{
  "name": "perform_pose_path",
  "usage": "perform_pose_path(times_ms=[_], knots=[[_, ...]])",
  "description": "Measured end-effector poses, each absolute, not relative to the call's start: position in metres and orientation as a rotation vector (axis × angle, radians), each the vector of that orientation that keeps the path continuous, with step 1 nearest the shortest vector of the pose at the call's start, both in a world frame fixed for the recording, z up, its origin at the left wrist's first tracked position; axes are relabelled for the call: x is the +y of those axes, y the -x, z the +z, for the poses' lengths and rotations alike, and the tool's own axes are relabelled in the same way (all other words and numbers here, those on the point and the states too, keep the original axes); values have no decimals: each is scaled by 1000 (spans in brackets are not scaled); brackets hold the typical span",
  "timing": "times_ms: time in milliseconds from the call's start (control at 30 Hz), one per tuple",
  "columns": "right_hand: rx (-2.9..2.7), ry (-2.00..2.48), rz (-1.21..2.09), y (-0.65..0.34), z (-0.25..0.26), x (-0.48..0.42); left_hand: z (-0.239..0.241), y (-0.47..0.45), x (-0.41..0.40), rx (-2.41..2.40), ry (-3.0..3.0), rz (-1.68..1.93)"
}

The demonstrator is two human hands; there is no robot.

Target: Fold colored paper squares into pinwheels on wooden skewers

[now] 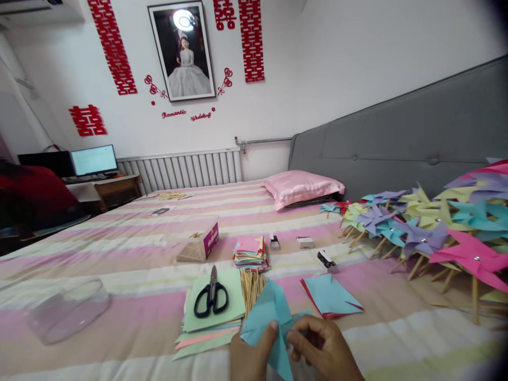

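Note:
Low in the view, my left hand point(254, 352) grips a light-blue paper pinwheel point(265, 312), its thumb pressed on the middle where blades fold inward. My right hand point(321, 346) pinches a blade on the pinwheel's right side between thumb and fingers. Behind the pinwheel lies a bundle of wooden sticks point(251, 288), partly hidden by the paper. To the left, black-handled scissors point(212, 296) rest on a stack of coloured paper sheets point(234, 280). A small pile of blue and red cut squares point(331, 293) lies just beyond my right hand.
Many finished pinwheels point(424, 238) lie heaped at right by the grey headboard point(397, 124). Small boxes point(305, 242), a stack of small coloured papers point(251, 248), a purple-sided box point(208, 241) and a clear plastic container point(71, 312) sit on the striped bed. A person in red point(37, 193) sits far left.

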State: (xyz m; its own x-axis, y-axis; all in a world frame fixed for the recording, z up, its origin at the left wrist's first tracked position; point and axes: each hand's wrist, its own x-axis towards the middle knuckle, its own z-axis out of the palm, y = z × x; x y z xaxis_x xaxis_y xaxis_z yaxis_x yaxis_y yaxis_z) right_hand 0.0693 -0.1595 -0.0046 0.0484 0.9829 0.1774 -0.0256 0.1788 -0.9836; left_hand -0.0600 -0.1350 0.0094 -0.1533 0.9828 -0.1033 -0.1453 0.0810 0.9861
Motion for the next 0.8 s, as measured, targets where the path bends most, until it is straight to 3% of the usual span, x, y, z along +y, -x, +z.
perform_pose_path(times_ms=[800], knots=[[-1133, 1139, 1054, -67, -2, -159, 2, 54, -137, 1255, -1131, 1324]])
